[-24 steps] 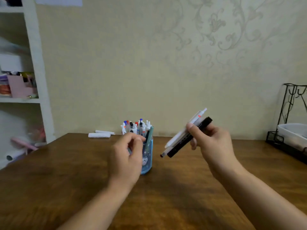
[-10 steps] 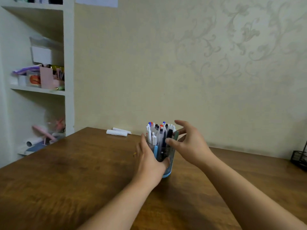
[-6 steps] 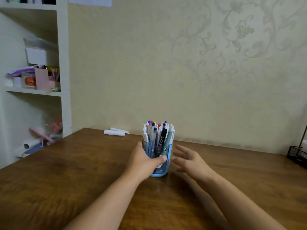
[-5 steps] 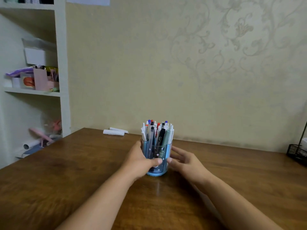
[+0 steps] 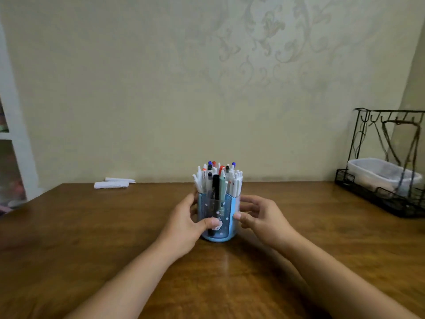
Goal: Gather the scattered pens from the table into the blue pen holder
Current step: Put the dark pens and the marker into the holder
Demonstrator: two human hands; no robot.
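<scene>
Brown wooden desk [image 5: 92,238] by a papered wall, blue pen holder [image 5: 217,217] mid-desk crammed with pens [image 5: 217,180], left hand [image 5: 184,226] and right hand [image 5: 264,217] cupping its smooth plastic sides; looks top-heavy, so I'd grip low.

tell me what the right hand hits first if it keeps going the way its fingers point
The right hand points left, toward the blue pen holder. Its thumb tip already seems to touch the holder's side, so the holder comes first.
</scene>
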